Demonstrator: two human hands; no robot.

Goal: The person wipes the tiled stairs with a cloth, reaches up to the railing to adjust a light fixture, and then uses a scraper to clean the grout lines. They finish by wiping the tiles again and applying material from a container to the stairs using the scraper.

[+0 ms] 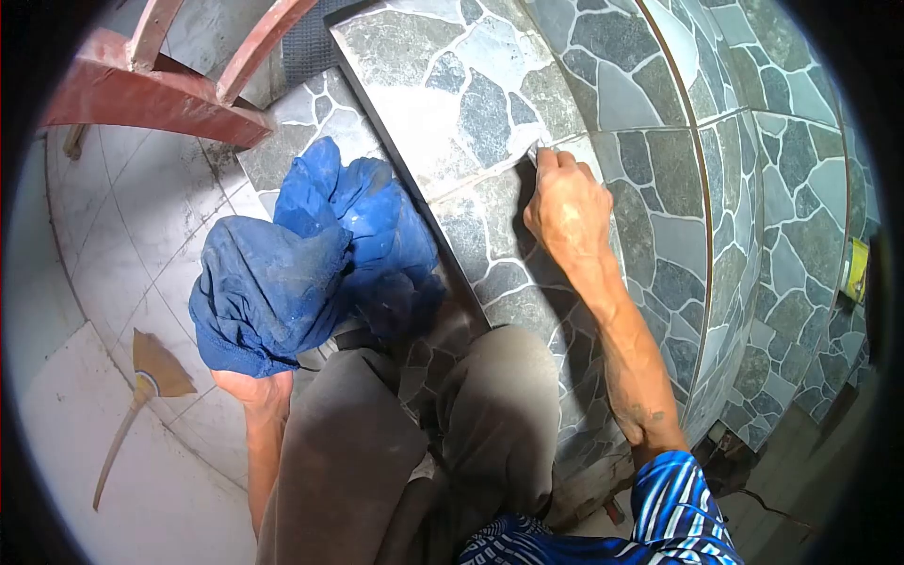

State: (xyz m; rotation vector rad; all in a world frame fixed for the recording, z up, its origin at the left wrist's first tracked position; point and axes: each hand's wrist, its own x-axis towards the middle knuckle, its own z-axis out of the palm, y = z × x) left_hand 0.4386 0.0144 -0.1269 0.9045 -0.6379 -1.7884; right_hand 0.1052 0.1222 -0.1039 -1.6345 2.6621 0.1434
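My right hand (570, 209) is closed in a pinch, pressed to the stone-patterned tile (490, 122) of the step near a joint line. A small pale tip shows at its fingertips, too small to name. My left hand (252, 386) is beneath a dusty dark blue cloth (268, 282) and grips it, with most of the fingers hidden by its folds. Right behind the cloth is a brighter blue plastic bag (377, 212), crumpled, resting by the dark edge of the step.
A broom (155, 372) lies on the pale tiled floor (104, 226) at the left. Red-painted curved bars (160, 94) stand at the upper left. The tiled wall (650, 169) rises on the right, with a yellow-green container (855, 270) at the far edge.
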